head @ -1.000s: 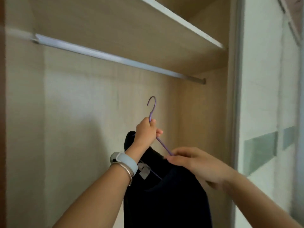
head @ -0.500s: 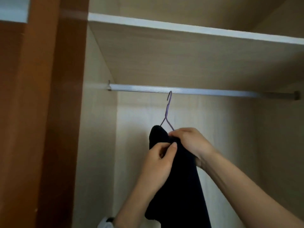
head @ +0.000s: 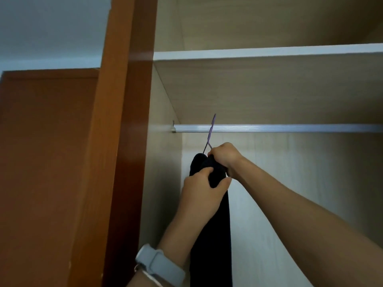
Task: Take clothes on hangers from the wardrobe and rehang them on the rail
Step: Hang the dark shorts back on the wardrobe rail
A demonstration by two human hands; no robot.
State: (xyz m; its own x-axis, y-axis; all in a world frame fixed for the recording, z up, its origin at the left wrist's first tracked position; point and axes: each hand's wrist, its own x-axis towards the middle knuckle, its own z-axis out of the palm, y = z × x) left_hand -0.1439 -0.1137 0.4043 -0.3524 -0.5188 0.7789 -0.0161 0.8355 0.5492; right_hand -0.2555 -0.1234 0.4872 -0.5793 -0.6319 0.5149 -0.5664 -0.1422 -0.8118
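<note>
Dark garment (head: pixel 215 224) on purple hanger (head: pixel 211 132) — hooked over rail (head: pixel 290 128).

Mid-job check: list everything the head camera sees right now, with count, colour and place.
rail: one, silver, runs across the wardrobe under the shelf
hanger: one, purple, hook at the rail near its left end
garment: one, dark navy or black, hangs down from the hanger
shelf: one, pale wood with white front edge, above the rail
wardrobe frame: one, orange-brown wood, left of the opening
watch: one, light grey band, on the left wrist, thin bracelet beside it
left hand: one, grips the garment below its top
right hand: one, holds the garment top by the hanger neck
</note>
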